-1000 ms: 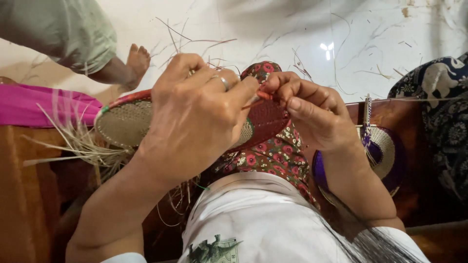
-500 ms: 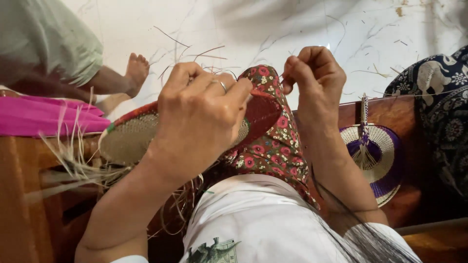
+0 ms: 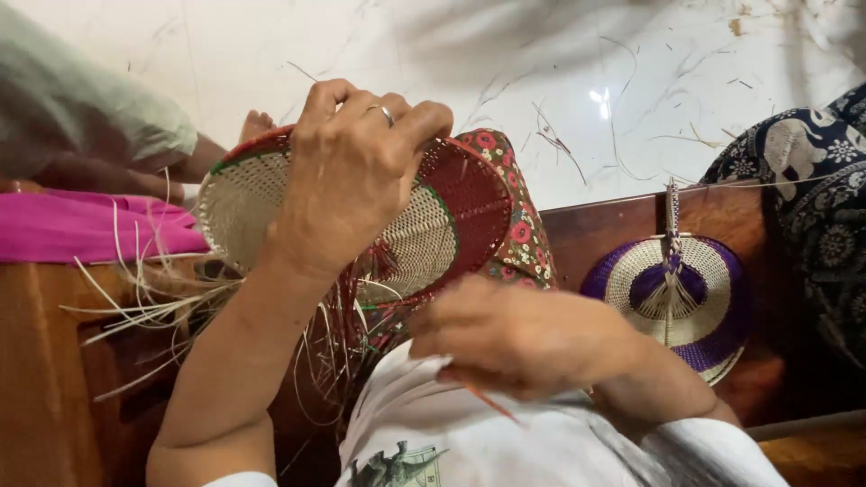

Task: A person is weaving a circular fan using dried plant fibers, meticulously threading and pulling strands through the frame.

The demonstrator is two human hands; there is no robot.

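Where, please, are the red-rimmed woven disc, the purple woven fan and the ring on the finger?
Woven disc [image 3: 469,203], head view, on its red band.
Purple fan [image 3: 713,311], head view, on its pale woven ring.
Ring [image 3: 387,114], head view, on the left hand's finger.

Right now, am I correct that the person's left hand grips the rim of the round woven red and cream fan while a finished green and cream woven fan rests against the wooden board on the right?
Nearly: the left hand does grip the rim of the round woven red and cream fan, but the finished fan against the wooden board is purple and cream, not green, as the head view shows.
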